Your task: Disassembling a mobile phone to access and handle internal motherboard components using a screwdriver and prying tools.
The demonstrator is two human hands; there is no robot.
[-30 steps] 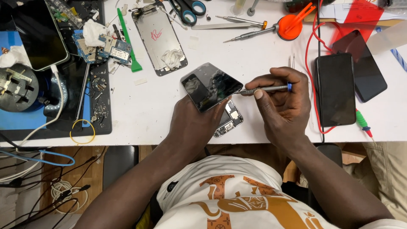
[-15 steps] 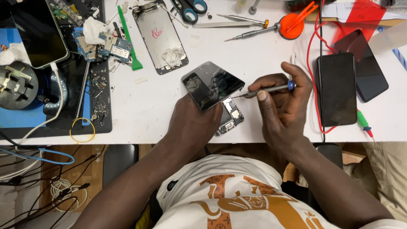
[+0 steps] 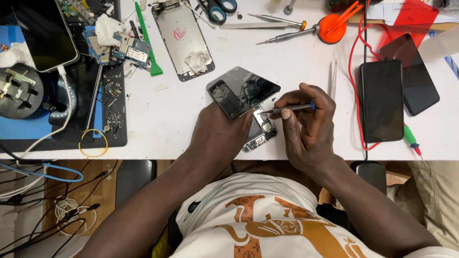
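Since a second ago, the right hand (image 3: 308, 126) has shifted a little along the opened phone body (image 3: 260, 130), and its small screwdriver (image 3: 291, 109) now lies nearly level with the tip down in the exposed inner parts. That hand is closed around the screwdriver's slim metal shaft, thumb and forefinger pinching it near the blue band at its end. The left hand (image 3: 217, 136) is closed too, gripping the lifted glass screen panel (image 3: 242, 91), which tilts up and away from the phone body while the two stay joined at their near edge. Both sit near the front edge of the white tabletop (image 3: 296, 62), directly before the person's chest.

Just right of the right hand lie a pair of tweezers (image 3: 331, 76) and, beyond a red cable (image 3: 353, 71), two dark phones (image 3: 382, 100) side by side. Farther back rest a bare metal phone frame (image 3: 184, 40), a green pry tool (image 3: 148, 43), scissors (image 3: 217, 9), another screwdriver (image 3: 287, 34) and an orange suction cup (image 3: 332, 27). At the left, a dark work mat (image 3: 103, 102) carries loose circuit boards (image 3: 126, 48) and small parts, with a yellow ring (image 3: 93, 143) at its near corner.
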